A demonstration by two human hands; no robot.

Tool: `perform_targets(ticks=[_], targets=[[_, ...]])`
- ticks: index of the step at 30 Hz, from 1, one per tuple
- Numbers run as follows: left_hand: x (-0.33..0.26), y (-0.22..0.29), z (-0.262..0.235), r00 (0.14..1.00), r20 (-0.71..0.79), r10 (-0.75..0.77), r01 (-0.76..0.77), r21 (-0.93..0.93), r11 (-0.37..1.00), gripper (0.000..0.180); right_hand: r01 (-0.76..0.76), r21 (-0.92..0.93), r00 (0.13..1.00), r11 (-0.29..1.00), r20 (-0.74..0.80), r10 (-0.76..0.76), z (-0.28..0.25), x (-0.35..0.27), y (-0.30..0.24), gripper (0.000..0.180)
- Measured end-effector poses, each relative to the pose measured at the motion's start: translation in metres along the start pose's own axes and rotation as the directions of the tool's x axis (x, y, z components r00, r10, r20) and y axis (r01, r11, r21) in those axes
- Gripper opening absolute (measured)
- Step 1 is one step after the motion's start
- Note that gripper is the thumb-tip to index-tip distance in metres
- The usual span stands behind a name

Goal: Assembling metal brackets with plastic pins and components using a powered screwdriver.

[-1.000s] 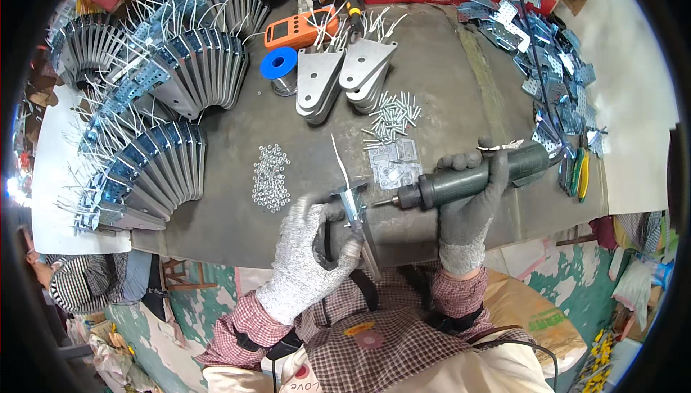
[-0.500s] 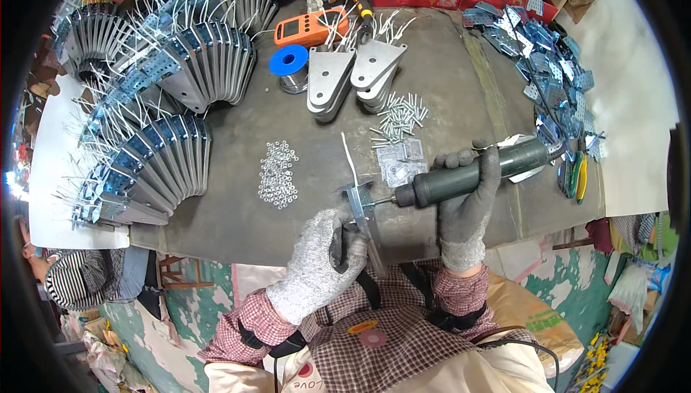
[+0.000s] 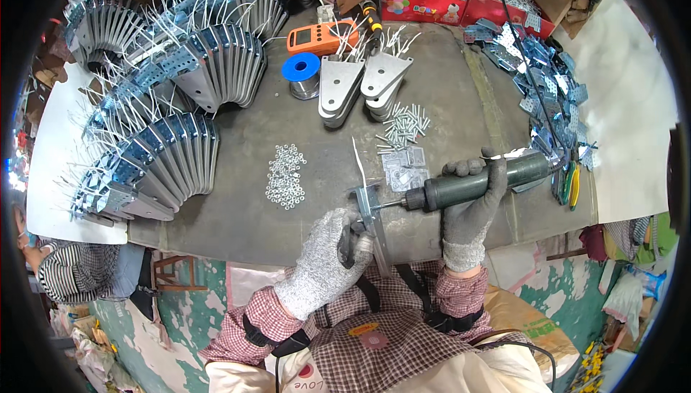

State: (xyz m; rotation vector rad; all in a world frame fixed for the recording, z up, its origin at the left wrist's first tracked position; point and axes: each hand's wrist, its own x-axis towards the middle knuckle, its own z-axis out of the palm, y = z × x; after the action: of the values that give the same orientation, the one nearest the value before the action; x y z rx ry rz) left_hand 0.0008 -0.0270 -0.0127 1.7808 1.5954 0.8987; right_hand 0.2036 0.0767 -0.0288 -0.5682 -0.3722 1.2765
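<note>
Grey-gloved left hand (image 3: 325,260) still clamps the metal bracket (image 3: 369,209) at lower centre, on the desk (image 3: 237,213) edge; right hand (image 3: 468,213), fingers wrapped on the powered screwdriver (image 3: 479,183), has swung the bit level into the bracket, so driving looks underway. Washer pile (image 3: 285,175) left, loose screws (image 3: 403,127) above; nothing blocks the tool.

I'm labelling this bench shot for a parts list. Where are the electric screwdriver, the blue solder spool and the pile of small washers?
electric screwdriver (image 3: 479,183): head view, middle of its dark barrel.
blue solder spool (image 3: 301,68): head view, its blue top flange.
pile of small washers (image 3: 285,175): head view, centre of the pile.
</note>
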Motion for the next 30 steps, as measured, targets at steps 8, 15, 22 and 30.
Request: perform_targets(ticks=[8,15,22,30], targets=[[0.015,-0.007,-0.018,0.836,-0.044,0.547,-0.540,0.104,0.835,0.046,-0.064,0.396,0.997,0.916,0.068,0.040,0.011,0.004,-0.009,0.045],[0.013,-0.027,-0.030,0.946,-0.134,0.294,-0.274,0.150,0.950,0.022,-0.225,0.420,0.973,0.879,0.049,0.225,0.000,0.011,0.008,0.043],[0.081,-0.039,-0.071,0.961,0.208,0.183,-0.270,0.847,0.459,0.024,-0.206,0.371,0.978,0.906,0.036,0.207,0.000,0.013,0.008,0.042],[0.074,-0.026,-0.050,0.975,0.013,0.222,-0.178,0.644,0.744,0.018,-0.236,0.394,0.971,0.888,0.062,0.230,-0.007,0.016,0.009,0.039]])
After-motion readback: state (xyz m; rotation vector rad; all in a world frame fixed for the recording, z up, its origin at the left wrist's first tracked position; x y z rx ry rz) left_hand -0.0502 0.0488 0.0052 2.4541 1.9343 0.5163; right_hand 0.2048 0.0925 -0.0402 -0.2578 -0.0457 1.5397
